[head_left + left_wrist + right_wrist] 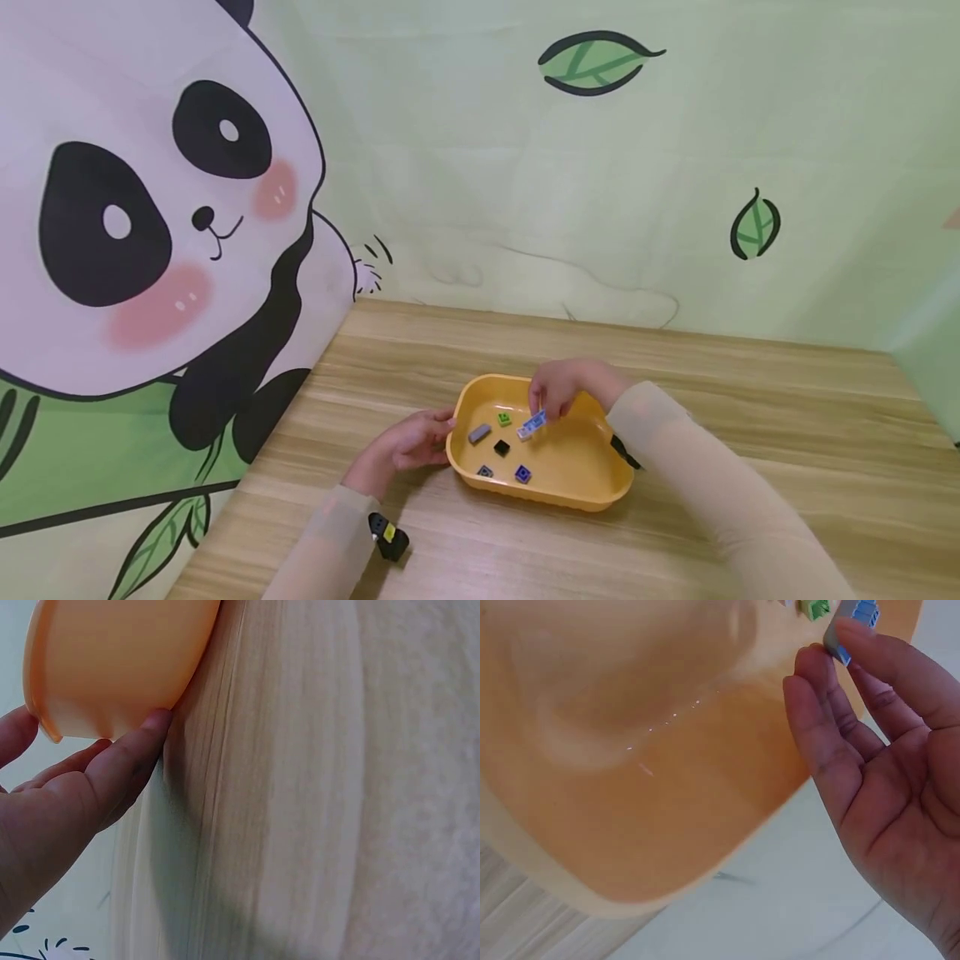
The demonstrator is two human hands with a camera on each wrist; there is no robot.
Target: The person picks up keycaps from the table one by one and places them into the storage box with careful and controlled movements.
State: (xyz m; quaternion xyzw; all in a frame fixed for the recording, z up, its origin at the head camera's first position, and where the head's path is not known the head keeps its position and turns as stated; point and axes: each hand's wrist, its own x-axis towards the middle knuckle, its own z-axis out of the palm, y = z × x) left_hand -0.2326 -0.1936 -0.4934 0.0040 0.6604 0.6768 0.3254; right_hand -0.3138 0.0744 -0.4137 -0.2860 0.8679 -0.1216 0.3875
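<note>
An orange-yellow tray stands on the wooden table. My right hand is over its far side and pinches a blue and white block; the right wrist view shows this block between thumb and fingertips of the hand. My left hand touches the tray's left end, and in the left wrist view the fingers of this hand rest on its outer wall. In the tray lie a green block, a grey block, a black block and a dark blue block.
Another small dark block lies near the tray's front left corner. The wooden table reaches back to a pale green backdrop with leaves, and a panda picture covers the left side. A black device is at the left wrist.
</note>
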